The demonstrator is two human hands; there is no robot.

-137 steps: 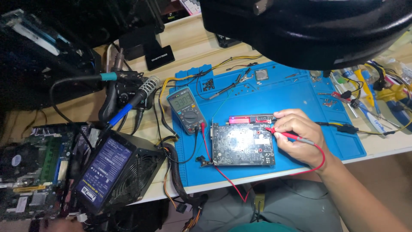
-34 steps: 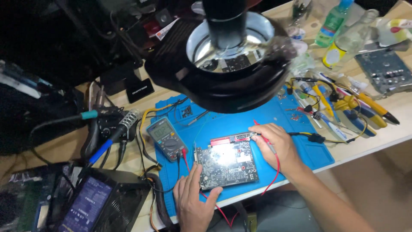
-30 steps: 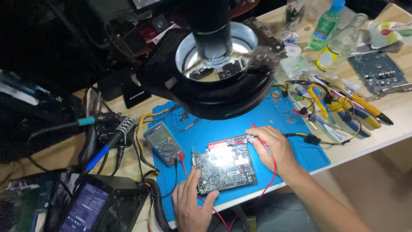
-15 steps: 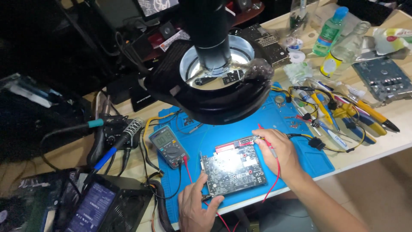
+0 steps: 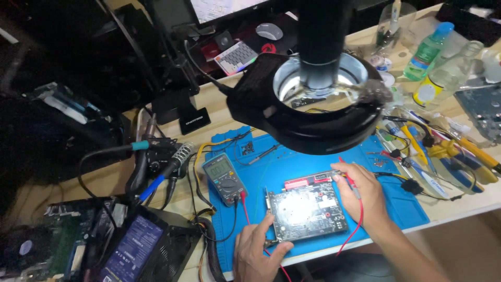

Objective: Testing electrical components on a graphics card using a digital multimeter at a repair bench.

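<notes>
Circuit board [image 5: 305,210] lies flat on the blue work mat [image 5: 402,203], under the ring-light magnifier [image 5: 313,107]. Left hand [image 5: 257,251] grips the board's near-left corner. Right hand [image 5: 365,194] pinches the red multimeter probe [image 5: 348,180], tip on the board's far edge. Multimeter [image 5: 224,178] sits left of the board.

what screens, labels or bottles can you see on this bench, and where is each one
Multimeter: on the blue mat's left part, grey, small lit screen.
Monitor: top edge, bright white screen.
Green bottle: upper right, blue cap.
Clear bottle: beside it, round white label on yellow.
Black box: lower left, bluish label.
</notes>
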